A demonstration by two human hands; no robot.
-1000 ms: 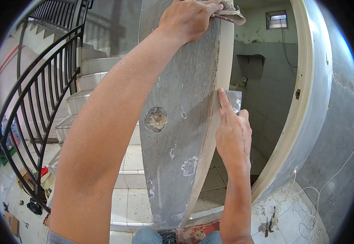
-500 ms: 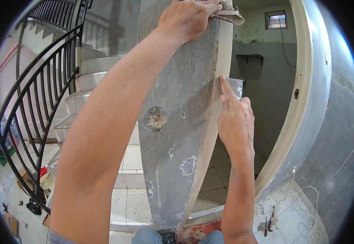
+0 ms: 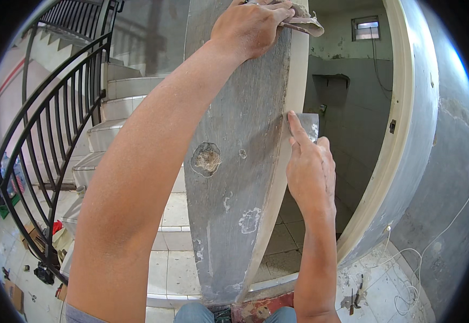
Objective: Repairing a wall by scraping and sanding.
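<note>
A grey, worn door [image 3: 234,161] stands edge-on in front of me, with a round filled patch [image 3: 206,159] at mid height. My left hand [image 3: 250,27] grips its top edge together with a crumpled dirty rag or tool [image 3: 301,19]. Against the door's pale right edge [image 3: 285,177], my right hand [image 3: 309,172] presses a flat metal scraper blade [image 3: 308,125], index finger stretched along it.
A black stair railing [image 3: 46,134] and tiled steps [image 3: 121,91] rise on the left. The white door frame [image 3: 396,134] curves on the right, a tiled room [image 3: 347,107] behind it. White cable [image 3: 422,264] and small tools lie on the floor lower right. My knees show at the bottom.
My right hand has slid the scraper a little upward along the door's edge. The left hand has stayed on the top.
</note>
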